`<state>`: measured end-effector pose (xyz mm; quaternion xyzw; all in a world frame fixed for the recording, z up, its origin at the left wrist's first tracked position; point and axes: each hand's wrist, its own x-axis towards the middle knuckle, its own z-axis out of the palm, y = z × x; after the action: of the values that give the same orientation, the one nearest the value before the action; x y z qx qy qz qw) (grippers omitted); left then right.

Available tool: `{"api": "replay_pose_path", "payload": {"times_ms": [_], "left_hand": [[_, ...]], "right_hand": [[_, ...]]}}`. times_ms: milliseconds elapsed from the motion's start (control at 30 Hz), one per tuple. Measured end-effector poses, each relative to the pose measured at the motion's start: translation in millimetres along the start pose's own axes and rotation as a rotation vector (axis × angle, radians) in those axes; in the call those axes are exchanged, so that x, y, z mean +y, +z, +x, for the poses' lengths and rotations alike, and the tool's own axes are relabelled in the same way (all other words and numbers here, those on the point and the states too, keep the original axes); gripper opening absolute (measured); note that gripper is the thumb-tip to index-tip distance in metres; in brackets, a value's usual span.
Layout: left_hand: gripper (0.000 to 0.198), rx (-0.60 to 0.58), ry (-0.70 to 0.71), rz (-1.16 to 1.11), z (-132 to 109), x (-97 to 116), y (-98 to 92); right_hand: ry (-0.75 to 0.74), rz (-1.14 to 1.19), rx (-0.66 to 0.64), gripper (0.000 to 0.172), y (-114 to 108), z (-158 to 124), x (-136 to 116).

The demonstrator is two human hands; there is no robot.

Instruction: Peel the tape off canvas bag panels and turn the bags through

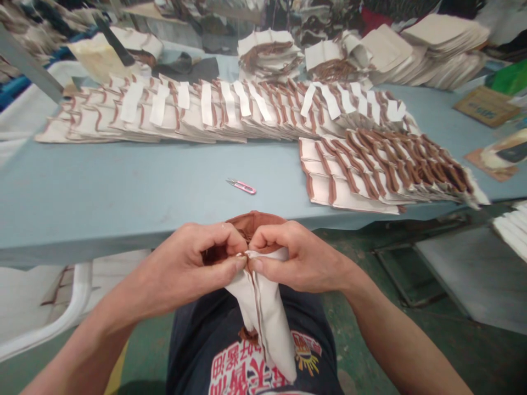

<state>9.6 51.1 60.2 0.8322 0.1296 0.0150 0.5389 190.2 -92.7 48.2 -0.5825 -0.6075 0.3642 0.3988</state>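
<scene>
Between my hands hangs a sewn fabric piece (267,312), cream cloth with brown lining and a brown seam down its middle, over my dark apron. My left hand (201,258) pinches its upper edge near the seam, thumb on top. Close beside it, my right hand (294,255) pinches the same edge with thumb and finger. The two thumb tips nearly meet at the seam. Brown fabric shows behind my fingers against the table edge. Pink thread snips (242,186) lie on the table just beyond my hands.
A long row of overlapping cream pieces with brown edges (189,118) crosses the blue table (123,186), with white strips on top. Another row (370,170) lies at right. Farther back are folded bundles (269,52), stacked cream panels (444,44) and a cardboard piece (488,107).
</scene>
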Motion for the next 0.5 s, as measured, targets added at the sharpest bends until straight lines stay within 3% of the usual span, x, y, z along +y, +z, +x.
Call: {"api": "replay_pose_path", "payload": {"times_ms": [167, 400, 500], "left_hand": [[0.015, -0.042, -0.020, 0.043, 4, -3, -1.9], [0.019, 0.221, 0.232, 0.321, 0, 10, 3.2], [0.018, 0.182, 0.194, 0.254, -1, 12, -2.8]], "right_hand": [[-0.054, -0.114, -0.024, 0.014, 1, 5, 1], [-0.022, -0.145, -0.023, 0.015, -5, 12, -15], [0.033, -0.214, -0.047, 0.018, -11, 14, -26]]}}
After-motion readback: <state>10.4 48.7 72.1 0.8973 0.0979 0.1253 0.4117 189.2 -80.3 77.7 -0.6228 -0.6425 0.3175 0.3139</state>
